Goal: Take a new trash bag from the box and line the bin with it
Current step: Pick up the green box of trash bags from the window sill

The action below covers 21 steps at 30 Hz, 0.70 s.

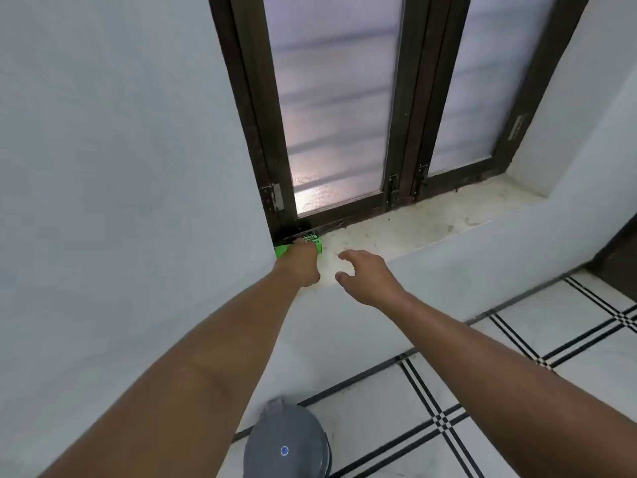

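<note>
A bright green trash bag box (pixel 281 250) lies on the stone window sill (pixel 431 215), tucked into the left corner against the wall and the window frame. My left hand (pixel 299 265) covers most of the box, fingers closed over its top; whether it lifts the box cannot be told. My right hand (pixel 367 276) hovers just to the right over the sill, fingers spread and holding nothing. The grey bin (pixel 286 439), with its domed lid shut, stands on the floor below, between my forearms.
A dark-framed window with frosted panes (pixel 337 108) rises behind the sill. White walls close in on the left (pixel 120 167) and right. The tiled floor (pixel 482 391) with black lines spreads to the right of the bin. A dark door edge (pixel 617 257) shows far right.
</note>
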Each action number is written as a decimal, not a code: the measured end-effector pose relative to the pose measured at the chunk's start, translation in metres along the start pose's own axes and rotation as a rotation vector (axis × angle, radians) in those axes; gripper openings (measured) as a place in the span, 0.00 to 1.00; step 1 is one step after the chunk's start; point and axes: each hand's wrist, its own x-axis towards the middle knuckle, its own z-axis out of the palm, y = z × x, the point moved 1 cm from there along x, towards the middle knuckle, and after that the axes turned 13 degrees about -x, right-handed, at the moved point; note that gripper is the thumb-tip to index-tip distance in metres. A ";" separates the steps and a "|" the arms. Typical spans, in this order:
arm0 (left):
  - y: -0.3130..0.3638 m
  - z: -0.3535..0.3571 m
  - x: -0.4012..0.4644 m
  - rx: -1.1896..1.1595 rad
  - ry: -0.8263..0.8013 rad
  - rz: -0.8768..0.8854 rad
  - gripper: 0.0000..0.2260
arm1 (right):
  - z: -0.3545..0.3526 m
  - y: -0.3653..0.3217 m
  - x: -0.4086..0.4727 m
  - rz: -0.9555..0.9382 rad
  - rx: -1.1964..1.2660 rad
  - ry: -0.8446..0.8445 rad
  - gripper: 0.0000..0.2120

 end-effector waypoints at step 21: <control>0.006 -0.025 0.084 -0.045 0.094 -0.106 0.22 | 0.017 0.027 0.140 -0.240 -0.087 -0.155 0.40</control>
